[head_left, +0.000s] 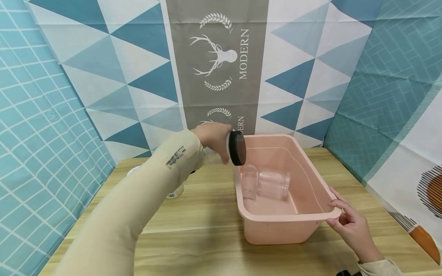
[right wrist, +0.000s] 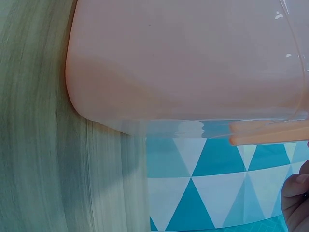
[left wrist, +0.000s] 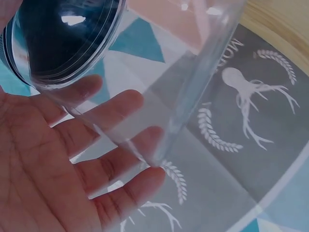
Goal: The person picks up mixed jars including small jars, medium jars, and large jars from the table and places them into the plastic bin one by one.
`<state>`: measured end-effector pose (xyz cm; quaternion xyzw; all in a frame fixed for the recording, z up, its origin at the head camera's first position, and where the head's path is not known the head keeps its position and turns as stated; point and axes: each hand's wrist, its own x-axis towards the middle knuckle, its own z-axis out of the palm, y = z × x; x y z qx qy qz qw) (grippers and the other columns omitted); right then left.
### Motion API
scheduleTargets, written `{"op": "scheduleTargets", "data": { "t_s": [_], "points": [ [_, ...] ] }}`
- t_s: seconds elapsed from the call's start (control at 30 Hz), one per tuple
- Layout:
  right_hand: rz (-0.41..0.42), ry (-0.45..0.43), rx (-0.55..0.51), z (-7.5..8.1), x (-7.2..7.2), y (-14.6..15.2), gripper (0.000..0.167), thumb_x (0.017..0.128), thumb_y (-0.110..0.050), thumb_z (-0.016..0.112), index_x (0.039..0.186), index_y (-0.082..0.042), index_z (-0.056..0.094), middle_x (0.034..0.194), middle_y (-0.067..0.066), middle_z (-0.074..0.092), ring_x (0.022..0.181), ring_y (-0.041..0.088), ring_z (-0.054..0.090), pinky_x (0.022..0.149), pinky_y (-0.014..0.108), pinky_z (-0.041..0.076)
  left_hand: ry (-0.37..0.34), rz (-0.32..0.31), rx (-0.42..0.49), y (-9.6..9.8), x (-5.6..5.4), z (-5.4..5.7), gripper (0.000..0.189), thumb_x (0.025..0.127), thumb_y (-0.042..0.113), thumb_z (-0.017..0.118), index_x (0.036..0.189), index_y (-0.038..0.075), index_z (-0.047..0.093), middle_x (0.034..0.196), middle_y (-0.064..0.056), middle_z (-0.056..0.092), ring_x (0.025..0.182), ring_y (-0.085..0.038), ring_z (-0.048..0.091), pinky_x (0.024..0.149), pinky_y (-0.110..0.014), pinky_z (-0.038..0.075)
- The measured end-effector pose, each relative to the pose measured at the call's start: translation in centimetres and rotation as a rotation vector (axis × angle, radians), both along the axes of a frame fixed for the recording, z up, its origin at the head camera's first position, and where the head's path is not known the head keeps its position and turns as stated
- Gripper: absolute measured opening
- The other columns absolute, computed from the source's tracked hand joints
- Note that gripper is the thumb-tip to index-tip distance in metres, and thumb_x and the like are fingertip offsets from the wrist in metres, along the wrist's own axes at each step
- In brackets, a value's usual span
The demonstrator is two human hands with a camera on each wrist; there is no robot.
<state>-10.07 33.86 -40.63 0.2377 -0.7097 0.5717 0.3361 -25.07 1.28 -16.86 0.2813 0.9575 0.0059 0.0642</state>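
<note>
A clear plastic jar with a black lid (head_left: 237, 148) is tilted on its side at the left rim of a pink basin (head_left: 293, 230). My left hand (head_left: 215, 138) grips this jar, its lid toward the basin. In the left wrist view the fingers curve round the see-through jar wall (left wrist: 178, 111). Inside the basin, against its left side, lie two clear containers, a narrow one (head_left: 249, 184) and a wider one (head_left: 272, 184). At the basin's front right corner, my right hand (head_left: 355, 228) holds the rim between thumb and fingers.
Behind my left sleeve (head_left: 138, 199) stand more clear containers, mostly hidden; the base of one (head_left: 176, 192) shows on the wooden table (head_left: 193, 234). Patterned cloth (head_left: 138, 57) hangs at the back and both sides of the table.
</note>
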Motion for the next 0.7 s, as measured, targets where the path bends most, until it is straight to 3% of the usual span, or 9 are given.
{"op": "scheduleTargets", "data": {
  "t_s": [0.23, 0.43, 0.57, 0.7],
  "points": [
    [-0.018, 0.009, 0.013, 0.1, -0.1, 0.1, 0.034, 0.075, 0.016, 0.070, 0.105, 0.001, 0.065, 0.138, -0.005, 0.053, 0.041, 0.008, 0.031, 0.035, 0.026, 0.022, -0.031, -0.063, -0.009, 2.4, 0.1, 0.6, 0.071, 0.062, 0.027, 0.088, 0.123, 0.012, 0.055, 0.117, -0.002, 0.061, 0.104, -0.021, 0.056, 0.086, -0.040, 0.047],
    [-0.019, -0.006, 0.047, 0.4, 0.0, 0.1, 0.033, 0.076, 0.015, 0.070, 0.105, 0.000, 0.063, 0.139, -0.007, 0.051, 0.040, 0.009, 0.033, 0.035, 0.028, 0.024, -0.059, -0.113, -0.007, 4.4, 0.5, 0.8, 0.064, 0.064, 0.027, 0.087, 0.117, 0.012, 0.056, 0.113, -0.001, 0.061, 0.100, -0.018, 0.055, 0.084, -0.036, 0.047],
    [-0.036, -0.023, 0.075, 0.5, 0.2, 0.0, 0.034, 0.077, 0.016, 0.069, 0.105, -0.002, 0.062, 0.139, -0.009, 0.051, 0.040, 0.010, 0.034, 0.035, 0.029, 0.026, -0.070, -0.116, -0.022, 5.6, 0.6, 0.8, 0.065, 0.065, 0.029, 0.087, 0.119, 0.012, 0.054, 0.112, 0.000, 0.060, 0.099, -0.016, 0.055, 0.083, -0.036, 0.047],
    [0.001, -0.011, 0.018, 0.3, 0.1, 0.1, 0.034, 0.076, 0.017, 0.069, 0.106, 0.000, 0.064, 0.139, -0.006, 0.052, 0.042, 0.006, 0.036, 0.036, 0.028, 0.025, -0.099, -0.122, -0.005, 6.8, 0.5, 0.2, 0.066, 0.067, 0.029, 0.086, 0.122, 0.012, 0.054, 0.112, 0.001, 0.060, 0.098, -0.015, 0.055, 0.083, -0.035, 0.046]
  ]
}}
